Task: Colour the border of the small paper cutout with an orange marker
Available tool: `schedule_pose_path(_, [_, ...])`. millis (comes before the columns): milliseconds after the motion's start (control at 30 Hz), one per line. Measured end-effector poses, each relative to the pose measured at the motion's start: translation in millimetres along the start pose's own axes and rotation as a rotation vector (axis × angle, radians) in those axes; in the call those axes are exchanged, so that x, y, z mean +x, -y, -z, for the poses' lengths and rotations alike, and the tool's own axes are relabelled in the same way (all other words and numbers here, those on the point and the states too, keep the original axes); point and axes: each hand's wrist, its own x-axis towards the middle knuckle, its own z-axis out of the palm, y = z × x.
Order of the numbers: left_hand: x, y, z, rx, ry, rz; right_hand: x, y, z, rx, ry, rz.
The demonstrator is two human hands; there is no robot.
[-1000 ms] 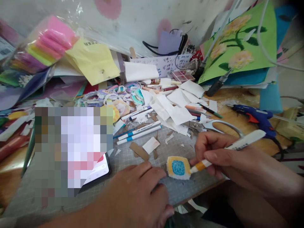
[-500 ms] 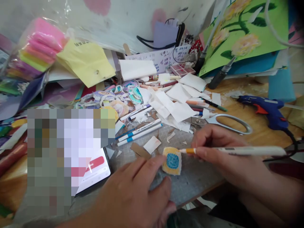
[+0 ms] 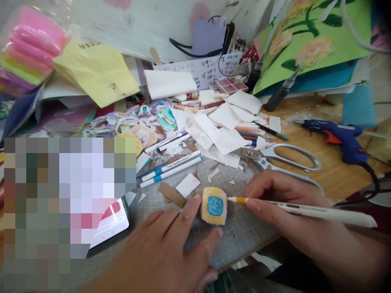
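Note:
A small rounded-square paper piece (image 3: pixel 207 219), yellow-orange around a blue middle, lies on the grey cutting mat (image 3: pixel 235 240). My left hand (image 3: pixel 171 244) is open beside it, its index fingertip at the piece's left edge and its thumb stretched out below. In my right hand (image 3: pixel 281 207) is a white marker (image 3: pixel 330 214) with an orange-yellow tip section, pinched near its front. The marker's tip points left and meets the piece's right edge, or stops just short of it.
Two blue-banded markers (image 3: pixel 180 171) and white paper scraps (image 3: pixel 227 140) lie beyond my hands. Metal scissors (image 3: pixel 297 156) and a blue glue gun (image 3: pixel 339 132) rest on the right. A phone (image 3: pixel 114 224), partly pixelated, lies left. Coloured paper (image 3: pixel 97 73) is heaped behind.
The marker's back end has dropped, so the barrel slants more, and its tip has slid slightly down along the piece's right side. The surroundings have shifted left in view.

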Motion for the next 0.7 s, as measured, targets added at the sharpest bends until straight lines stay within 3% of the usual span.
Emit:
schedule_pose_path(333, [4.1, -0.8, -6.8, 0.122, -0.033, -0.064, -1.8, -2.8, -3.6, -0.044, 0.024, 0.015])
schedule_pose_path(700, [9.0, -8.9, -6.6, 0.137, -0.014, -0.013, -6.7, 3.0, -1.9, -0.012, 0.080, 0.057])
